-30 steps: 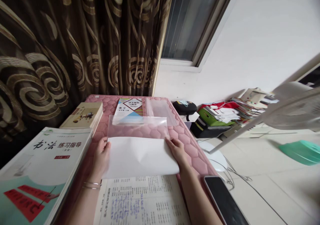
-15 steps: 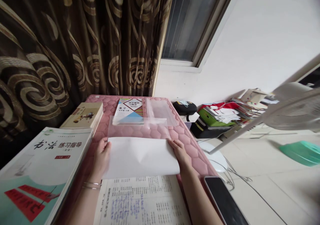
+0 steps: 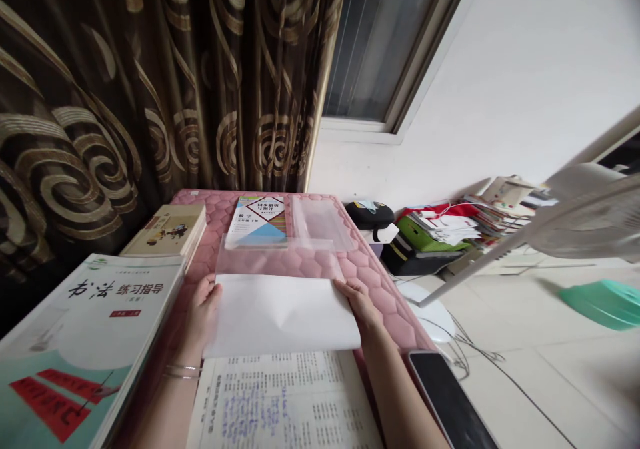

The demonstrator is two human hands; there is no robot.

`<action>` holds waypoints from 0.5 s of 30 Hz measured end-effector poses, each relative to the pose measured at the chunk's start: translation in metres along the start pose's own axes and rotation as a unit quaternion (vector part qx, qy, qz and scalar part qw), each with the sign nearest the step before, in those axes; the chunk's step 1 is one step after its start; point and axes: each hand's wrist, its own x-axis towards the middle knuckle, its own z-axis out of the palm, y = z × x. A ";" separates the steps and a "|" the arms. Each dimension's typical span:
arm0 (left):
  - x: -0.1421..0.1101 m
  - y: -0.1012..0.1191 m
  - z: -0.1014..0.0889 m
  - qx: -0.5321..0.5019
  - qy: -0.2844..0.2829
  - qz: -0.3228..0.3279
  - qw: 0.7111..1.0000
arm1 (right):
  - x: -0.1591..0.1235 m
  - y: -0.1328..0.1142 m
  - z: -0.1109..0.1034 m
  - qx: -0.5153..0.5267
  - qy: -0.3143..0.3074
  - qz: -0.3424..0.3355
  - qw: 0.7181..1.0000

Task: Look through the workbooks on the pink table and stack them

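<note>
My left hand (image 3: 204, 306) pinches the left edge of a clear plastic book cover (image 3: 280, 257) and the white sheet (image 3: 285, 312) lying with it. On the opposite edge, my right hand (image 3: 361, 306) grips with the thumb on top. The white sheet has a small crease in its middle, and the clear film extends beyond its far side. Below them, partly covered, lies a printed book page (image 3: 280, 402) with blue handwriting. Whether the white sheet belongs to that book, I cannot tell.
A pink quilted table cover (image 3: 395, 302) lies underneath. To the left are a calligraphy book (image 3: 95, 342) and a thick book (image 3: 165, 229). A maths workbook (image 3: 260, 219) and another clear cover (image 3: 323, 222) lie beyond. A phone (image 3: 450, 399) and a fan (image 3: 585, 209) are right.
The far flap of clear film has sunk slightly toward the table. Both hands keep their grip in almost the same place.
</note>
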 end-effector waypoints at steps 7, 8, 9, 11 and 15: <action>0.000 0.002 -0.005 0.043 -0.007 0.013 0.999 | 0.001 0.000 0.002 -0.046 0.047 -0.044 0.997; 0.000 0.000 -0.005 0.044 -0.008 0.013 0.999 | 0.001 0.000 0.001 -0.051 0.050 -0.051 0.996; 0.001 -0.002 -0.006 0.045 -0.009 0.014 0.999 | 0.001 0.001 0.001 -0.052 0.048 -0.057 0.996; 0.002 -0.007 -0.007 0.049 -0.011 0.013 0.999 | 0.002 0.002 0.000 -0.039 0.035 -0.064 0.997; 0.006 -0.012 -0.008 0.074 0.014 0.022 0.997 | 0.004 0.002 -0.001 -0.013 0.010 -0.048 0.999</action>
